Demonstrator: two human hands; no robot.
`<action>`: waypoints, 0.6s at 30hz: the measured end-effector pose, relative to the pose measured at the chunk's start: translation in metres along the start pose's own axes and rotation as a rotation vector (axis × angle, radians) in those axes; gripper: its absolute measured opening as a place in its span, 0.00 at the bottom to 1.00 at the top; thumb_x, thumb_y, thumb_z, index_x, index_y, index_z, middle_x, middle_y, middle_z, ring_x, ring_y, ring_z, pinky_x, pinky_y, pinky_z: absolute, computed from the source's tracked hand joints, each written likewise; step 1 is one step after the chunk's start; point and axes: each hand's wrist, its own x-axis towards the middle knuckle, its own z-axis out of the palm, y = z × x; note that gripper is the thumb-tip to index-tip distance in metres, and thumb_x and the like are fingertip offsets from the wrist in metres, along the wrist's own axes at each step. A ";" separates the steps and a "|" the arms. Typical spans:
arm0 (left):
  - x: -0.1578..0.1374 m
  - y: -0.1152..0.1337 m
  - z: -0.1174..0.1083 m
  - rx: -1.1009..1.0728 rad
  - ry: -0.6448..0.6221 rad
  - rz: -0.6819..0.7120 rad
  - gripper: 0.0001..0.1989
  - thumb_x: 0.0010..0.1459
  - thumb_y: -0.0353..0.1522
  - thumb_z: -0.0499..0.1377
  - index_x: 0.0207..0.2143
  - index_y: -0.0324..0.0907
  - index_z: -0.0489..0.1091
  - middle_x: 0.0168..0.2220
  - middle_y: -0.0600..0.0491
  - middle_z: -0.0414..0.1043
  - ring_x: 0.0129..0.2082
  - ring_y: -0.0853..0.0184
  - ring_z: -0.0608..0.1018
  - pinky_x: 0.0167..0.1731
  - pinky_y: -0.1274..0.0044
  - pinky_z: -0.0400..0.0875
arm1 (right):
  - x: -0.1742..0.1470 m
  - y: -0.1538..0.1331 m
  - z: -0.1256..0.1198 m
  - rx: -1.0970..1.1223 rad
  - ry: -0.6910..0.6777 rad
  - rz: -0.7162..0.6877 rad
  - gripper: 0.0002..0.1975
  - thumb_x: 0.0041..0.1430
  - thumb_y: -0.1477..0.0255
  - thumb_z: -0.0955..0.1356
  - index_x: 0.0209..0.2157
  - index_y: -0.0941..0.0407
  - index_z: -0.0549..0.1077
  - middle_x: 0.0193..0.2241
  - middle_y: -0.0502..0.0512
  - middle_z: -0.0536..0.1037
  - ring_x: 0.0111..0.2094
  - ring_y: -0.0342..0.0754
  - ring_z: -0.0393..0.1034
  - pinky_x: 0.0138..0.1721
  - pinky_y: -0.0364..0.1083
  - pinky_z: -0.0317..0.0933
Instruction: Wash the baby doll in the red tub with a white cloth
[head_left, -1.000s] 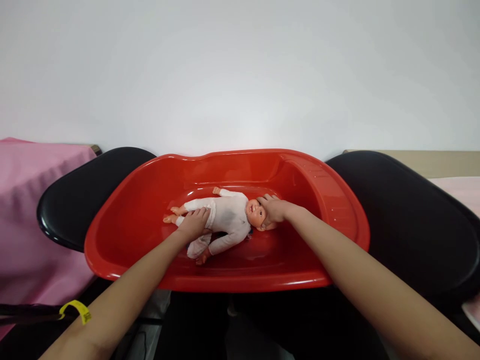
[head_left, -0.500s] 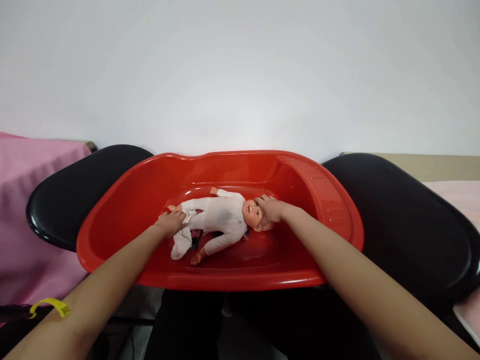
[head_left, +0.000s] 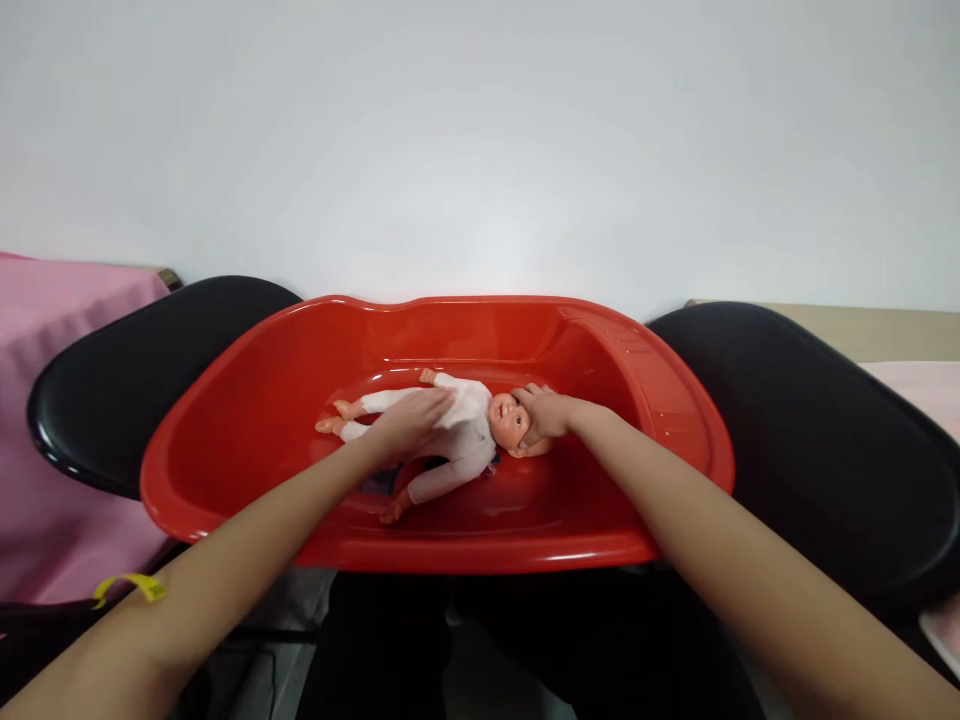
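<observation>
A baby doll in a white bodysuit lies on its back inside a red baby bathtub, head to the right and feet to the left. My right hand curls over the top and side of the doll's head, gripping it. Pressed to the doll's torso is my left hand, closed on a white cloth that shows just beyond its fingertips. Both of the doll's feet are bare, and part of its belly is hidden behind my left hand.
Black chair seats flank the tub, one at the left and one at the right. Pink fabric drapes at the far left. A pale wall stands directly behind the tub.
My left hand has moved right with the white cloth, from the doll's lower legs to its torso. My right hand stays on the doll's head.
</observation>
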 end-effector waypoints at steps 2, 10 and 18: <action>0.002 0.006 0.019 0.057 -0.062 0.210 0.25 0.66 0.36 0.52 0.64 0.38 0.62 0.67 0.45 0.60 0.69 0.56 0.57 0.68 0.67 0.48 | 0.003 0.002 0.001 -0.016 -0.002 -0.024 0.48 0.31 0.51 0.78 0.55 0.52 0.64 0.51 0.61 0.67 0.58 0.66 0.61 0.57 0.57 0.60; -0.018 -0.022 0.050 0.164 -0.018 0.172 0.29 0.68 0.36 0.45 0.70 0.44 0.54 0.69 0.47 0.54 0.71 0.56 0.50 0.68 0.62 0.46 | 0.004 0.000 0.005 -0.020 0.018 0.012 0.46 0.34 0.54 0.79 0.55 0.53 0.64 0.54 0.64 0.65 0.59 0.66 0.60 0.56 0.58 0.61; -0.020 -0.065 0.062 0.123 0.003 -0.225 0.29 0.71 0.41 0.41 0.69 0.38 0.52 0.69 0.43 0.54 0.70 0.57 0.53 0.65 0.63 0.50 | 0.002 0.001 0.006 0.019 0.011 0.027 0.48 0.36 0.51 0.78 0.58 0.51 0.61 0.57 0.63 0.64 0.60 0.67 0.57 0.56 0.59 0.60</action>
